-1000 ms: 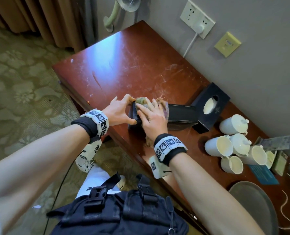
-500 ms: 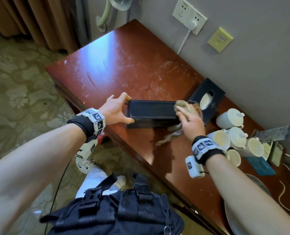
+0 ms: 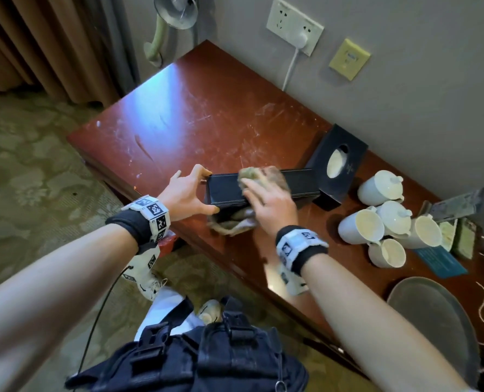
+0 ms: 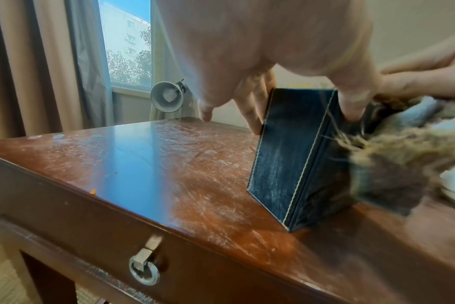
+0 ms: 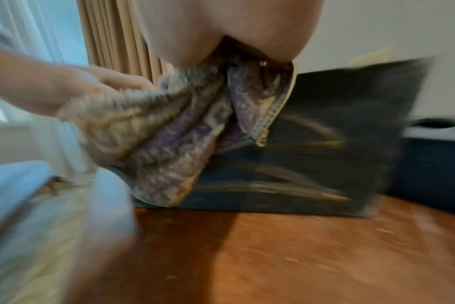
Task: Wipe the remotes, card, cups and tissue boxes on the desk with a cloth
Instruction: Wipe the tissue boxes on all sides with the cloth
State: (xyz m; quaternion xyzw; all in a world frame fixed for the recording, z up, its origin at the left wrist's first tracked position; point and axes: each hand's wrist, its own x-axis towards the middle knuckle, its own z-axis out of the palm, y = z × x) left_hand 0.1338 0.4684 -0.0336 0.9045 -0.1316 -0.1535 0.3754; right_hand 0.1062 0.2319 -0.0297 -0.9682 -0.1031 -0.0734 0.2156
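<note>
- Box (image 3: 263,188) is stood on the table (image 3: 206,114) near its front edge, long axis running left to right, far end touching a second box (image 3: 337,168).
- Its left end is clamped by the left hand (image 3: 182,193), thumb in front, fingers behind.
- Cloth (image 3: 259,176) is pressed over the top mid-length by the right hand (image 3: 271,205), fingers fairly flat.
- Strokes are best run along the axis.
</note>
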